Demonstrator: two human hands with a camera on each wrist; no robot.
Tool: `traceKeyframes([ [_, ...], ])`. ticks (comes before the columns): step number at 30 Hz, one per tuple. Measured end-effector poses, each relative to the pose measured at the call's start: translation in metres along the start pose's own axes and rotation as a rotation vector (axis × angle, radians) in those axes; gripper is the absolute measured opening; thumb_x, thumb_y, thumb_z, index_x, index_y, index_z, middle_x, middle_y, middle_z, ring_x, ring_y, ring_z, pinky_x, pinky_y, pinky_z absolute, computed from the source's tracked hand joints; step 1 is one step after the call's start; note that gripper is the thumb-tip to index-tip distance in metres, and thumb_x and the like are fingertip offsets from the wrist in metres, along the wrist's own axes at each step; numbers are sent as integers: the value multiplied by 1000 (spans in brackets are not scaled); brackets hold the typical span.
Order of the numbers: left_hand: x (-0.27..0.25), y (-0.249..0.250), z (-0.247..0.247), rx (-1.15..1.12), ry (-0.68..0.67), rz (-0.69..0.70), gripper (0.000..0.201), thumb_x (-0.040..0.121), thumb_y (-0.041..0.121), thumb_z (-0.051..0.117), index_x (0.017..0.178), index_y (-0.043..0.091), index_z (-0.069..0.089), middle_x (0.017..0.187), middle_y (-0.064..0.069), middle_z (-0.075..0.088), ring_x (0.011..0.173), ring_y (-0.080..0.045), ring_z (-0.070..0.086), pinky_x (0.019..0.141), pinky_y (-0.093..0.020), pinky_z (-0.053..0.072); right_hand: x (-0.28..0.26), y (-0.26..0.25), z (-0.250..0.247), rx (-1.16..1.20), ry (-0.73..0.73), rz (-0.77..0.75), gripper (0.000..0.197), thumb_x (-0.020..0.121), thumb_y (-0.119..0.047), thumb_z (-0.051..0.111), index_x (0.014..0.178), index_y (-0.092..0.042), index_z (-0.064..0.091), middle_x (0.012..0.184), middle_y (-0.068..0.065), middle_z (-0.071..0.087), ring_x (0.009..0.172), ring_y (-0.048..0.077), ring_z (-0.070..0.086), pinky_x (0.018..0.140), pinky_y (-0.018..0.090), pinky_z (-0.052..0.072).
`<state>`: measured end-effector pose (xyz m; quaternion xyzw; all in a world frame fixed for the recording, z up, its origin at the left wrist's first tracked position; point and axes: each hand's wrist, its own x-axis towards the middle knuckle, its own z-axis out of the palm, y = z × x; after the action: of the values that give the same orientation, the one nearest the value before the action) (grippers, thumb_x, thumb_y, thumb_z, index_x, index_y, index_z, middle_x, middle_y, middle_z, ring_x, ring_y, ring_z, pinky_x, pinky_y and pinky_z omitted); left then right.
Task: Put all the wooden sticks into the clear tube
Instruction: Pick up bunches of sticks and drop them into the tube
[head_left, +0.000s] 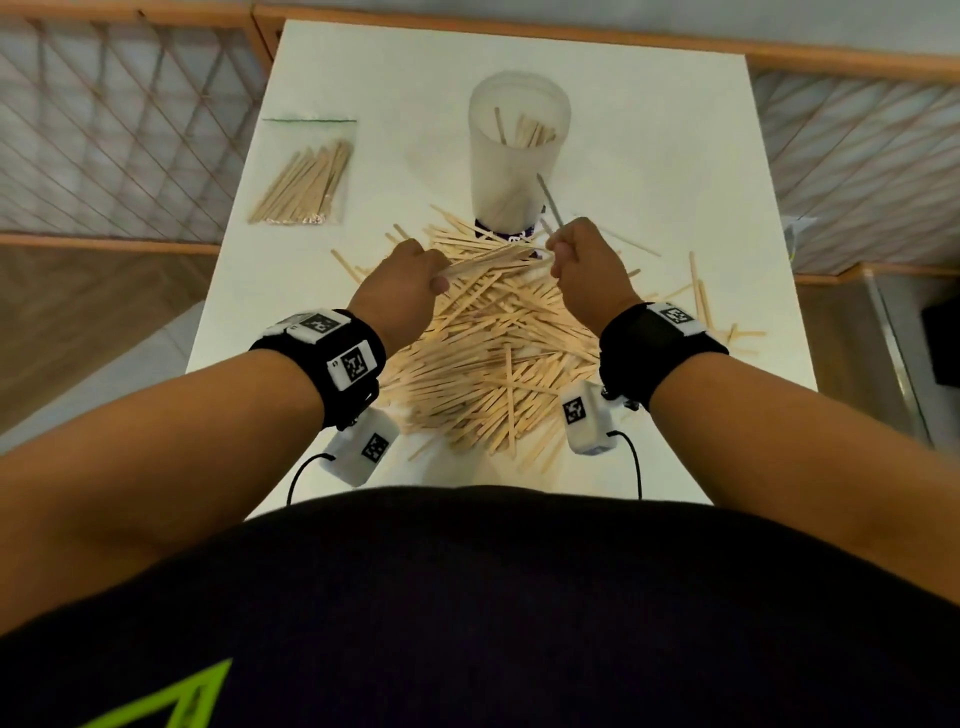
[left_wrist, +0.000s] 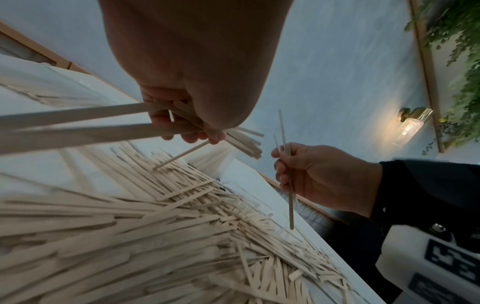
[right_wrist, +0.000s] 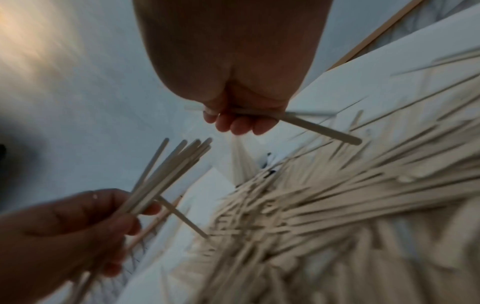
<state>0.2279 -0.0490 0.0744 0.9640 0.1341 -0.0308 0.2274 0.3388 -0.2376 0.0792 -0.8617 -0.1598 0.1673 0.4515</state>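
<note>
A big loose pile of wooden sticks (head_left: 498, 353) covers the middle of the white table (head_left: 675, 156). Behind it the clear tube (head_left: 517, 150) stands upright with a few sticks inside. My left hand (head_left: 415, 267) hovers over the pile's far edge and grips a bundle of several sticks (head_left: 493, 260) that points to the right. In the left wrist view its fingers (left_wrist: 192, 133) curl round that bundle (left_wrist: 78, 123). My right hand (head_left: 571, 254) is close beside it, just in front of the tube. It pinches two thin sticks (left_wrist: 285, 164), one (head_left: 550, 200) rising against the tube wall.
A clear zip bag of more sticks (head_left: 306, 182) lies at the back left of the table. Stray sticks (head_left: 701, 296) are scattered towards the right edge. A wooden railing with netting surrounds the table. My torso is against the near edge.
</note>
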Motion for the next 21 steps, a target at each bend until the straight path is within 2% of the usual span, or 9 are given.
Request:
traceKeyframes([
  [2, 1, 3, -6, -50, 45, 18, 29, 100, 16, 41, 124, 4, 54, 110, -17, 50, 92, -35, 53, 80, -37, 41, 1, -18, 3, 77, 40, -11, 22, 100, -24, 41, 93, -4, 47, 80, 4, 46, 71, 13, 39, 63, 28, 34],
  [5, 5, 9, -19, -142, 111, -27, 25, 100, 15, 40, 117, 3, 55, 101, -14, 48, 85, -27, 48, 72, -26, 31, -1, -43, 4, 196, 66, -6, 33, 97, -39, 48, 79, -13, 40, 72, -4, 37, 64, 9, 35, 58, 23, 30],
  [7, 7, 16, -31, -216, 135, -34, 18, 101, 17, 40, 103, 7, 54, 87, -6, 44, 77, -22, 42, 62, -25, 26, -2, -56, 7, 326, 58, 36, 34, 94, -41, 55, 72, -18, 43, 68, -10, 42, 59, 5, 38, 58, 20, 32],
  [9, 8, 27, -44, -297, 112, -28, 15, 101, 19, 40, 94, 11, 51, 80, -2, 43, 70, -20, 41, 54, -27, 27, -1, -67, 12, 476, 21, 77, 28, 89, -43, 62, 77, -19, 53, 70, -10, 50, 59, 4, 43, 60, 20, 35],
  [12, 9, 40, -55, -407, 3, -1, 14, 100, 20, 43, 102, 11, 52, 80, -5, 52, 69, -18, 46, 58, -28, 36, 0, -83, 17, 569, -27, 85, 22, 89, -37, 65, 84, -17, 58, 69, -8, 54, 55, 3, 44, 57, 20, 37],
  [15, 9, 45, -65, -504, -98, -13, 22, 98, 23, 45, 118, 14, 50, 99, -13, 62, 77, -19, 51, 68, -35, 45, 4, -99, 17, 671, -34, 86, 16, 92, -26, 62, 92, -11, 59, 65, -7, 57, 47, 1, 47, 55, 23, 36],
  [17, 7, 44, -68, -527, -135, -20, 25, 98, 21, 46, 122, 17, 49, 97, -9, 60, 77, -18, 51, 68, -35, 46, 6, -108, 15, 712, -19, 77, 12, 96, -24, 55, 94, -12, 55, 74, -3, 61, 52, 3, 46, 54, 22, 36],
  [19, 7, 40, -68, -532, -155, -28, 24, 98, 18, 45, 121, 18, 50, 93, -3, 59, 77, -18, 50, 68, -33, 45, 9, -114, 11, 709, 11, 51, 11, 99, -25, 48, 95, -16, 51, 80, -2, 64, 62, 8, 44, 59, 23, 37],
  [21, 6, 33, -68, -529, -165, -62, 27, 98, 14, 42, 122, 21, 52, 92, 2, 60, 75, -15, 49, 61, -22, 42, 12, -119, 6, 665, 62, 35, 13, 101, -27, 43, 96, -18, 51, 78, -3, 64, 71, 11, 47, 70, 27, 39],
])
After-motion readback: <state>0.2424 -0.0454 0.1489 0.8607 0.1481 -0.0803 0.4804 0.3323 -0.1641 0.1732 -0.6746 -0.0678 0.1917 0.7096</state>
